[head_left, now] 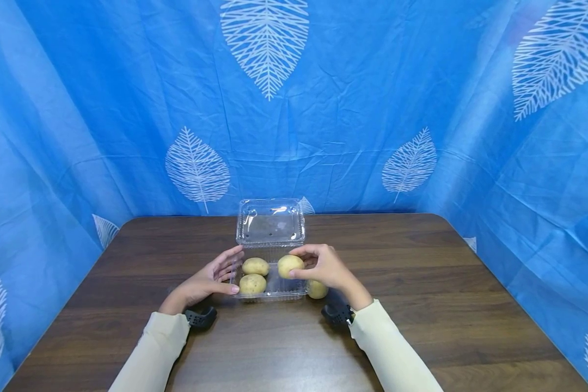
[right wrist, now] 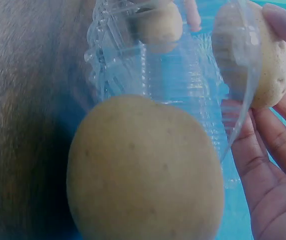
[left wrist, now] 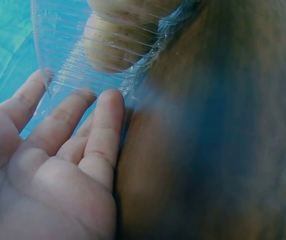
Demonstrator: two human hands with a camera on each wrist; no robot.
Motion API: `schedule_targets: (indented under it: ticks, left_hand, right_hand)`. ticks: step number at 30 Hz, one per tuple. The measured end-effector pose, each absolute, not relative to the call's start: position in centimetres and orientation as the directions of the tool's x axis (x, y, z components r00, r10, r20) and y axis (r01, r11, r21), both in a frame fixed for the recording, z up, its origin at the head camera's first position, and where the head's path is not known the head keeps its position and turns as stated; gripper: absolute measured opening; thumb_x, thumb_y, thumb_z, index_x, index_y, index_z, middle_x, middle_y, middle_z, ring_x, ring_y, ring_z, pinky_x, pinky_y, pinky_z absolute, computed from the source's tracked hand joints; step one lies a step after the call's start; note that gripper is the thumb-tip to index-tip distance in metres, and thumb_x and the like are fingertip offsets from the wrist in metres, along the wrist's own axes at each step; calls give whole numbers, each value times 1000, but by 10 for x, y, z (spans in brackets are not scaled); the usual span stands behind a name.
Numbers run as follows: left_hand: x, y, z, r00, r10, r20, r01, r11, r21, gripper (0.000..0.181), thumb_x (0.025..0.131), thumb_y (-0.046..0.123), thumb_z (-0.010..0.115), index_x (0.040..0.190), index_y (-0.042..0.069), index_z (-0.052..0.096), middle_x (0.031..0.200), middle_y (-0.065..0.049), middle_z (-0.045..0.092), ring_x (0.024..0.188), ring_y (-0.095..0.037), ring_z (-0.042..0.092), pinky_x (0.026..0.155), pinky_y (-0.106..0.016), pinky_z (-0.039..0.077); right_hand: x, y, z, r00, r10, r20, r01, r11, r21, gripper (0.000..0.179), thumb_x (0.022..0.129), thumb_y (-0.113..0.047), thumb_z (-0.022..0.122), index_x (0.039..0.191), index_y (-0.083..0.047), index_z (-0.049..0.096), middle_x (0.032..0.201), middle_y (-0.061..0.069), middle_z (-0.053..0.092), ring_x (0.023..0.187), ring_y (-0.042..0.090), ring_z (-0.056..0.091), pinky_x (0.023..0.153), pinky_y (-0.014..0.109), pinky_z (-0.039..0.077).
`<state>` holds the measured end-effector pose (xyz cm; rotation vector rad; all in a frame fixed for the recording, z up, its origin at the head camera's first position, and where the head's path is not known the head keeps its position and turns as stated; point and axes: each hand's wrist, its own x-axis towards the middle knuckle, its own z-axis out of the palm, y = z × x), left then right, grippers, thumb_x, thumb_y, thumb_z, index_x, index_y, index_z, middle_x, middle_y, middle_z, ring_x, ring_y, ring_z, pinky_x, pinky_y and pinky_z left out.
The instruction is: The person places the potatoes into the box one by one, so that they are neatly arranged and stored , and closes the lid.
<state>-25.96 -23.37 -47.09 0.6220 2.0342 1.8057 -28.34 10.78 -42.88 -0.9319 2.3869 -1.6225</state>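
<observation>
A clear plastic clamshell box (head_left: 276, 295) sits on the table with its lid (head_left: 270, 228) raised at the back. Two potatoes, a rear one (head_left: 256, 266) and a front one (head_left: 252, 284), lie in its left half. My right hand (head_left: 318, 264) grips another potato (head_left: 291, 266) between thumb and fingers over the box's right half. Extended fingers of my left hand (left wrist: 57, 160) touch the box's left side, and the thumb lies at its front left corner. One more potato (right wrist: 145, 170) rests outside the box, below my right hand, partly hidden in the head view.
The dark wooden table (head_left: 421, 305) reaches back to a blue curtain (head_left: 333, 109) with white leaf prints, which also runs along both sides. A black wrist camera is strapped on each wrist.
</observation>
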Motion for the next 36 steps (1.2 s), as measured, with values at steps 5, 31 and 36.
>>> schedule_targets:
  ticks: [5, 31, 36]
  left_hand:
    - [-259, -234, -470, -845, 535, 20, 91, 107, 990, 107, 94, 14, 84, 170, -5, 10, 175, -35, 13, 161, -55, 14, 122, -29, 38]
    - [-260, -234, -472, -842, 540, 18, 87, 102, 991, 106, 95, 12, 82, 170, -5, 9, 175, -35, 12, 161, -55, 14, 124, -31, 37]
    - [-260, -234, -471, -843, 538, 17, 85, 102, 991, 106, 95, 10, 82, 170, -5, 9, 175, -35, 12, 161, -55, 13, 124, -33, 36]
  right_hand:
    - [-281, 103, -427, -799, -550, 243, -433, 245, -867, 41, 87, -2, 89, 122, 13, 73, 114, 23, 78, 90, 13, 74, 82, 26, 63]
    - [-283, 92, -422, -744, -656, 126, -464, 373, -804, 38, 87, -10, 91, 120, 3, 76, 112, 12, 80, 93, 8, 72, 88, 30, 63]
    - [-284, 90, -423, -737, -666, 111, -469, 387, -794, 38, 87, -11, 91, 120, 3, 77, 112, 11, 80, 90, 6, 71, 87, 30, 63]
